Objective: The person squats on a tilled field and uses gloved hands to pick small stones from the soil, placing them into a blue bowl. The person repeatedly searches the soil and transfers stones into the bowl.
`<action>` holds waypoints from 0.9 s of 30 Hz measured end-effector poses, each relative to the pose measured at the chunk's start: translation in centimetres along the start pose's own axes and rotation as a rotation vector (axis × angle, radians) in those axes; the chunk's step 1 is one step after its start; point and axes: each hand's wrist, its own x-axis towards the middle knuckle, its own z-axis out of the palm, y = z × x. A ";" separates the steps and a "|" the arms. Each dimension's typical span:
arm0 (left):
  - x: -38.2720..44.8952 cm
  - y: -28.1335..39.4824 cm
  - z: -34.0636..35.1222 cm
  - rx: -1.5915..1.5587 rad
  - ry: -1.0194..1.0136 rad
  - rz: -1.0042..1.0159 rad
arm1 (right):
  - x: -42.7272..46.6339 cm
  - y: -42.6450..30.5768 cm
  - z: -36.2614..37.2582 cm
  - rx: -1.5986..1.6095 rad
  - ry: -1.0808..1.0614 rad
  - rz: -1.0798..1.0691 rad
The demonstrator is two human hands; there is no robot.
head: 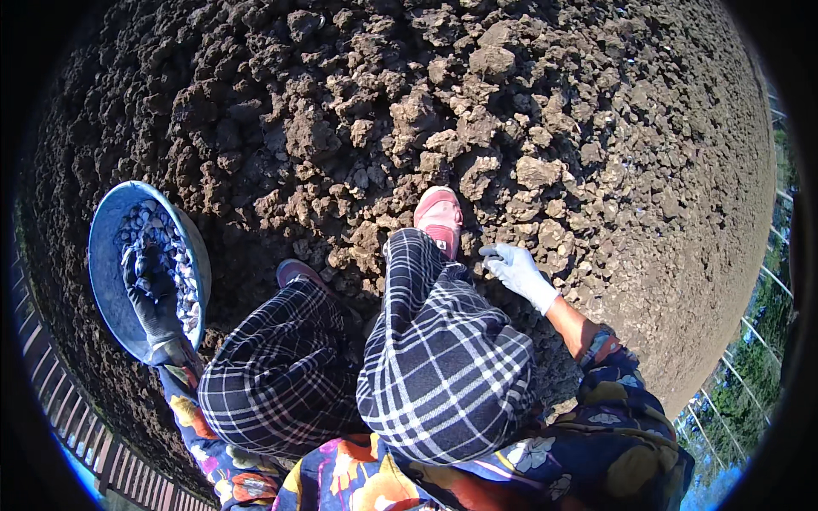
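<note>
My left hand [153,313], in a grey work glove, reaches down into a blue basin [105,294] on my left. Many small pale pieces that look like garlic cloves [148,223] lie heaped inside. The left fingers are among the cloves and in shadow, so their grip is unclear. My right hand [519,271], in a white glove, is low over the clods of soil [540,172], just right of my pink shoe [441,214]. Its fingers point left with darkened tips. Whether anything is between them cannot be made out.
Rough, cloddy tilled soil [358,96] spreads ahead and to both sides. My other shoe [299,271] is half hidden by my checked trousers [441,377]. A slatted fence [121,472] runs along the lower left. Thin pale poles [748,383] and greenery border the right.
</note>
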 end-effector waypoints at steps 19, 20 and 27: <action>-4.8 -19.7 30.8 0.020 -0.475 -0.385 | 11.2 -11.7 -2.5 -0.837 0.630 -0.012; -4.2 -21.5 29.2 -0.142 -0.545 -0.501 | 11.2 -11.5 -2.4 -0.799 0.702 -0.042; -4.4 -27.1 24.6 -0.683 -0.503 -0.708 | 7.2 -8.1 -1.4 -0.305 0.670 -0.450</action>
